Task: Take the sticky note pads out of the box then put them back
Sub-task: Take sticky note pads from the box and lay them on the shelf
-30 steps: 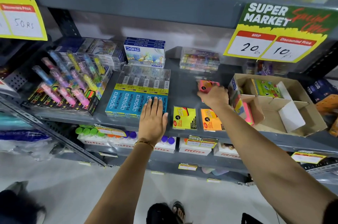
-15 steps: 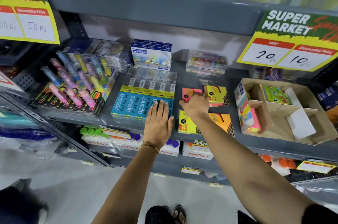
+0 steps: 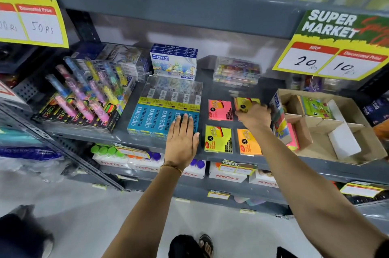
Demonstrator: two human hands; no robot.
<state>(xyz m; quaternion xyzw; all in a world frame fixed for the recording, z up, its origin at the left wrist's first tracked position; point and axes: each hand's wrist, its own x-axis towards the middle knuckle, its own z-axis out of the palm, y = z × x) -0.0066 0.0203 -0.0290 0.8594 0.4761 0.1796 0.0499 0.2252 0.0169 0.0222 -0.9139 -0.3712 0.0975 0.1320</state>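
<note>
Four sticky note pads lie in a square on the grey shelf: a pink pad at the back left, a yellow pad at the back right, another yellow pad at the front left, and an orange pad at the front right. My right hand hovers over the near edge of the back yellow pad, fingers loose, holding nothing. The open cardboard box stands to its right, with more pads upright in its left compartment. My left hand lies flat on blue pencil boxes.
Highlighter packs fill the shelf's left side. Crayon boxes and clear cases stand at the back. A green packet and white card lie in the box. A price sign hangs above it. Bottles and cartons fill the lower shelf.
My right hand carried the pink pad left, set it down at the back left of the group, let go, and moved right over the back yellow pad. My left hand stayed put.
</note>
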